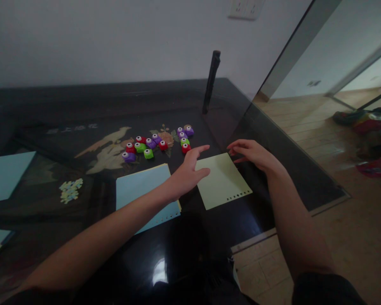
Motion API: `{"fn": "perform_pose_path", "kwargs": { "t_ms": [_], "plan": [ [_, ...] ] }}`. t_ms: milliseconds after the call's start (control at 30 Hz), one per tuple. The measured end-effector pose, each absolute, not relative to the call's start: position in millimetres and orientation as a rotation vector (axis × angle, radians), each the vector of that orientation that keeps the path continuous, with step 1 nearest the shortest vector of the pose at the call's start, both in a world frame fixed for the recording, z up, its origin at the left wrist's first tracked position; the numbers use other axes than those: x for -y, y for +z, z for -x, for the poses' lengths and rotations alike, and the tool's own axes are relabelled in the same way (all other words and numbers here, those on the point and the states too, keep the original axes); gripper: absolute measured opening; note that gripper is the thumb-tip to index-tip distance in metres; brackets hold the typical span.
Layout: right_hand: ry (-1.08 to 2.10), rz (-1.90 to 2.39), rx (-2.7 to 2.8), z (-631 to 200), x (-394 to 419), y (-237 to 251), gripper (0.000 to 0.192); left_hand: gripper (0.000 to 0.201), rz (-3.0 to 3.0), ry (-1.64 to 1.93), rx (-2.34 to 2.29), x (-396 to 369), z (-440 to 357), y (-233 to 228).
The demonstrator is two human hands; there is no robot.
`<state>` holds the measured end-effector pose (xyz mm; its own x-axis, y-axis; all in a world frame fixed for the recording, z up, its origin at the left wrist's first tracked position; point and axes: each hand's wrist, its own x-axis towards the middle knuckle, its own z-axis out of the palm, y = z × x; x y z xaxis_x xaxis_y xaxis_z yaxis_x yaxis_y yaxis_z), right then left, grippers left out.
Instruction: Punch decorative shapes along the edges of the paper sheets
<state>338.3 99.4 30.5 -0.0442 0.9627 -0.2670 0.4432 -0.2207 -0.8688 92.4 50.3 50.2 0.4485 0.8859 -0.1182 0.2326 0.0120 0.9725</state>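
A pale yellow-green paper sheet (pixel 222 181) with punched holes along its near edge lies on the dark glossy table (pixel 82 110). My left hand (pixel 187 171) rests at the sheet's left edge, fingers apart, index finger pointing toward the punches. My right hand (pixel 252 153) hovers at the sheet's far right corner, fingers spread, holding nothing. A cluster of small craft punches (pixel 158 143) in red, green and purple sits just beyond the sheet.
A light blue paper stack (pixel 139 188) lies under my left forearm. Small cut paper shapes (pixel 70 189) lie to the left. More blue paper (pixel 6 173) is at the far left. A dark upright post (pixel 211 82) stands behind. The table's right edge drops to a tiled floor.
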Motion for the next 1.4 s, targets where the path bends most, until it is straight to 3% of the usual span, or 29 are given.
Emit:
{"fn": "perform_pose_path", "kwargs": {
  "t_ms": [233,333,467,633,1400],
  "plan": [
    [1.151,1.687,1.604,-340.9,-100.8,26.3,0.015,0.062,-1.617,0.697,-1.027,-52.2,-90.5,47.9],
    [1.038,1.664,1.716,-341.2,-103.3,23.0,0.014,0.053,-1.85,0.698,-0.987,-51.4,-89.6,47.6],
    [0.787,1.62,1.908,-336.7,-107.2,17.2,0.01,0.038,-2.232,0.415,-0.85,-35.1,-95.6,42.8],
    [0.613,1.566,2.109,-330.5,-110.3,5.6,0.012,0.053,-2.583,0.098,-0.866,-6.7,-107.2,29.3],
    [0.49,1.561,2.253,-334.2,-116.3,-5.2,0.011,0.038,-2.786,0.17,-0.926,4.1,-111.4,8.5]
  ]
}}
